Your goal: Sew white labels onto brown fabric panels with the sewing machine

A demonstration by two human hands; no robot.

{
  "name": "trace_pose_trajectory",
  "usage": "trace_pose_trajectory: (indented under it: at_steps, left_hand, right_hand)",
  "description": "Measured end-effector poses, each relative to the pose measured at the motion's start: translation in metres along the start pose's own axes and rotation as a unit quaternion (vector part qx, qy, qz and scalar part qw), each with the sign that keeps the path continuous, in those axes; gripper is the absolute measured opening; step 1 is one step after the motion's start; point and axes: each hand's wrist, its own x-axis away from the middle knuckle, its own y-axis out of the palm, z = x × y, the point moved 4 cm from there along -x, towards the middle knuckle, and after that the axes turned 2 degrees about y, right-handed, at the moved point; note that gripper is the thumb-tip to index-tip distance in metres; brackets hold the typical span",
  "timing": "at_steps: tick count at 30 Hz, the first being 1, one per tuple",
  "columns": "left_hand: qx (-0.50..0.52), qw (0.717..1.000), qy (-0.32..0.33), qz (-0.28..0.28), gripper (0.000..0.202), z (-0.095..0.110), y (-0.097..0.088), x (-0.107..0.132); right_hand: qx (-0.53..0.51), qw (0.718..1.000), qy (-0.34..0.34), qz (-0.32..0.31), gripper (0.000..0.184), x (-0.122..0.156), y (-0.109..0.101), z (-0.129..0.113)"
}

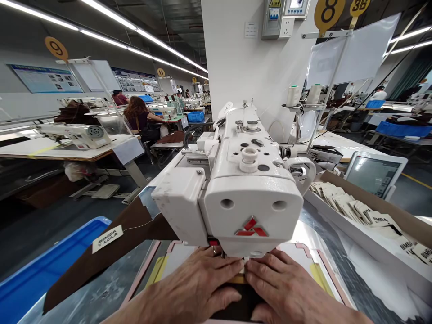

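Both my hands lie flat under the head of a white sewing machine [253, 202] with a red three-diamond badge. My left hand [202, 281] has its fingers stretched forward, partly hidden by the machine head, with a ring on one finger. Mirroring it, my right hand [278, 279] is spread palm down, fingertips close to the left ones. Between them shows dark brown fabric [241, 297] on a pale template with pink and yellow edging. Off to the left lies a brown fabric piece [135, 225] with a white "BIMBA Y LOLA" label [107, 239] joined by a thread.
A long box [357, 238] of labels stands at right, before a tilted screen [376, 175]. Thread cones [293, 96] stand behind. At lower left is a blue bin [30, 265]. Another sewing table [67, 150] and seated people [143, 121] are farther left.
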Motion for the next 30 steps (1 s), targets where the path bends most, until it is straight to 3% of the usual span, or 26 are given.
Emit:
trace_pose_trajectory:
  at_steps: [5,11,14,19,26,30]
  left_hand:
    - [-0.048,0.998,0.023,0.016,0.035,0.0,0.001,0.0]
    - [-0.07,0.995,0.038,0.059,0.041,0.0,0.0,0.002]
    - [-0.089,0.995,0.028,0.027,0.044,0.0,0.001,0.001]
    - [-0.113,0.993,0.017,-0.027,0.05,0.0,0.005,0.0]
    - [-0.113,0.993,0.009,-0.025,0.057,0.002,0.006,0.002]
    - [-0.109,0.994,0.01,-0.005,0.057,0.001,0.007,0.004]
  right_hand:
    - [0.047,0.995,-0.041,-0.075,0.049,-0.003,-0.021,0.001]
    - [0.115,0.988,-0.035,-0.099,0.035,0.033,-0.058,0.009]
    - [0.129,0.984,-0.032,-0.12,0.036,0.049,-0.06,0.012]
    - [0.09,0.993,0.008,-0.083,0.033,0.053,-0.056,0.016]
    - [0.065,0.995,0.019,-0.074,0.032,0.058,-0.053,0.02]
    - [0.052,0.992,0.028,-0.108,0.032,0.059,-0.052,0.022]
